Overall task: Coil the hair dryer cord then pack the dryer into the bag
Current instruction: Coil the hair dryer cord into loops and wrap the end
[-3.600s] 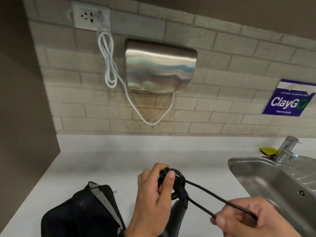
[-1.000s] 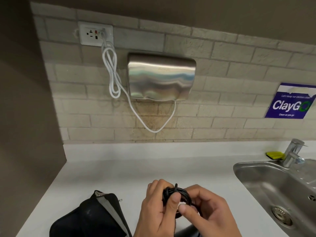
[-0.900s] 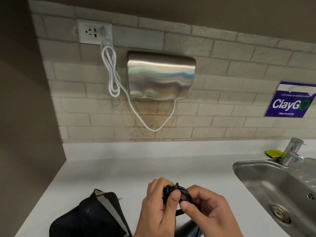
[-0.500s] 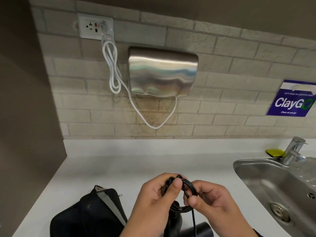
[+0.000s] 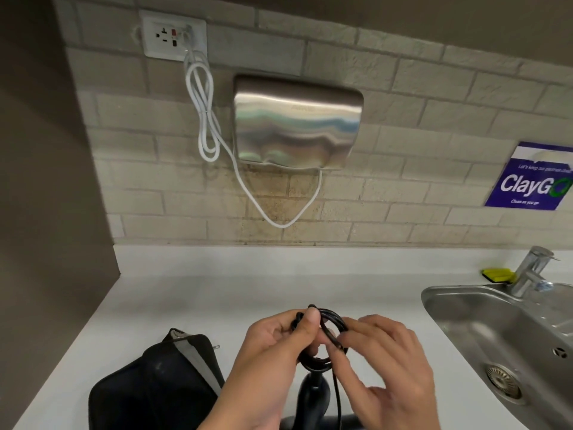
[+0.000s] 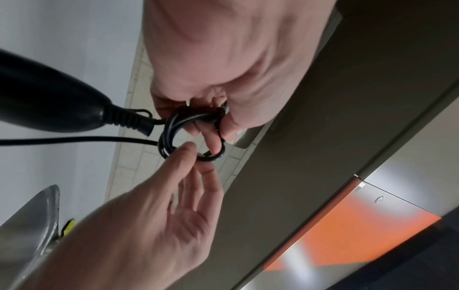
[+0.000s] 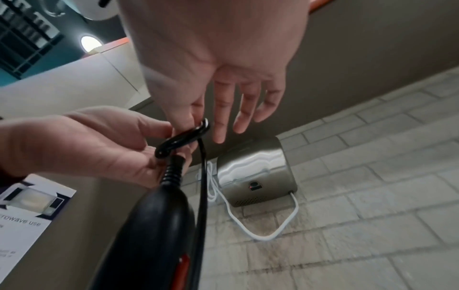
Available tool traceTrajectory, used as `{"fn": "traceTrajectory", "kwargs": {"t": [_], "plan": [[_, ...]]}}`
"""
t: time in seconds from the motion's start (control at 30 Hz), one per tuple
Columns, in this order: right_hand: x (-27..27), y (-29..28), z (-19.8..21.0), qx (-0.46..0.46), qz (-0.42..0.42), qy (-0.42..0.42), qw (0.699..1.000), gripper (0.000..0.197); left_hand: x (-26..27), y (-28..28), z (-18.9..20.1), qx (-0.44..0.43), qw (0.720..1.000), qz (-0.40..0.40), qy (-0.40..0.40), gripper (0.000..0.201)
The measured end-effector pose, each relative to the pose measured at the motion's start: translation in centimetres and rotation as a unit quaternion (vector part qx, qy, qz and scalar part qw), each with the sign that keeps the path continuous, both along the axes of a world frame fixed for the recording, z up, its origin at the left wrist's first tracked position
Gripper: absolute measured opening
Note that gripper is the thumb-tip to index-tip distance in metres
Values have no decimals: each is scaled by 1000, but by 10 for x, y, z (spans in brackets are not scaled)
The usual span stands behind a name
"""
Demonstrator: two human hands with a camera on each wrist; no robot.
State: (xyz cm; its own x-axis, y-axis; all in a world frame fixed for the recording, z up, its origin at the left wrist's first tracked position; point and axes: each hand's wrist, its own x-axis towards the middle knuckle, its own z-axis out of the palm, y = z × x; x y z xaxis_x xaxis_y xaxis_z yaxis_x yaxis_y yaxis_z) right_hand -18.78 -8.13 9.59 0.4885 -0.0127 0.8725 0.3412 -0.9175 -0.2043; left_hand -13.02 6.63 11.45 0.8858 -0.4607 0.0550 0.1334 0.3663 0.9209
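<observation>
Left hand (image 5: 273,346) pinches the coiled cord (image 5: 328,330) above the dryer (image 5: 313,395); right hand (image 5: 384,364) nips a loop, other fingers straight. Tail hangs loose — coil may spring open if grip slackens. Bag (image 5: 155,389) sits left — dryer not in.

A beige brick wall (image 5: 403,125) backs a white counter (image 5: 186,293) with a steel sink (image 5: 465,321).

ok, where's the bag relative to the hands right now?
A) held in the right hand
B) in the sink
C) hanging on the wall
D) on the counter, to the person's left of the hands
D: the black bag lies on the white counter, left of the left hand.
</observation>
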Motion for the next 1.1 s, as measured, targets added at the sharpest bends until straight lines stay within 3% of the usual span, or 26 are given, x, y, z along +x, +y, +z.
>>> {"fn": "traceTrajectory", "kwargs": {"t": [0.1,0.2,0.27,0.33,0.4,0.47,0.57,0.67,0.73,0.8,0.93,1.1], "plan": [[-3,10,2,13,-45,-9,999,11,0,1,2,-8,1000,3,13,32],[-11,18,6,176,26,94,979,6,-3,-1,1,6,999,26,-28,33],[-13,14,8,311,95,176,929,24,-3,-4,1,34,996,54,-70,35],[-15,5,13,412,191,234,859,49,-3,-6,2,50,992,68,-97,36],[-15,0,21,479,266,263,794,54,-4,-8,3,54,990,65,-110,40],[-17,-5,24,500,310,261,765,52,-7,-11,2,70,987,66,-127,41],[-21,-9,26,496,324,257,764,59,-6,-13,0,85,982,83,-145,36],[-28,-17,28,485,286,271,781,78,-3,-12,-2,93,978,97,-160,29],[-33,-22,29,484,271,262,790,66,0,-12,-7,119,967,114,-192,29],[-38,-24,27,506,288,255,772,56,1,-12,-12,154,955,126,-221,33],[-42,-25,27,533,299,249,751,57,3,-11,-20,224,926,161,-259,35],[-52,-32,38,489,237,360,758,56,5,-9,-27,276,881,200,-329,37]]}}
